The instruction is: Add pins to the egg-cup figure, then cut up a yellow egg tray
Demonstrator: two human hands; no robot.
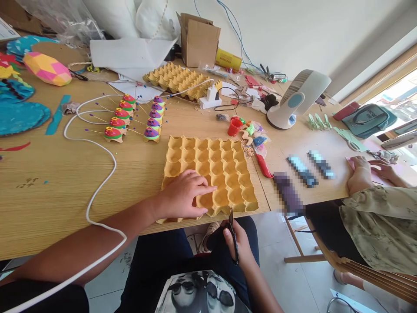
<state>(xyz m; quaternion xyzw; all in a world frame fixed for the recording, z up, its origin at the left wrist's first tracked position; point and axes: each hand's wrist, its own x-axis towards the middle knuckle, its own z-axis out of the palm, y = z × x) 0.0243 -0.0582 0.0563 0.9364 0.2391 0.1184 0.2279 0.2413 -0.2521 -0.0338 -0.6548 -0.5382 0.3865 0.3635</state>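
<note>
A yellow egg tray point(202, 157) of moulded pulp lies at the table's front edge, its cups facing up. My left hand point(184, 193) rests on the tray's near left part, index finger and thumb stretched out and apart. Below the front edge, my right hand point(240, 243) is wrapped around black-handled scissors point(233, 234). Their blades point up at the tray's near rim, close to its right half; whether they touch the card I cannot tell.
Painted egg-carton caterpillars point(119, 117) stand behind the tray, beside a white cable point(110, 174). A second egg tray point(176, 78), power strip point(210, 101), red cup point(235, 127) and white fan point(296, 98) are farther back. Another person's hands point(361, 169) are at right.
</note>
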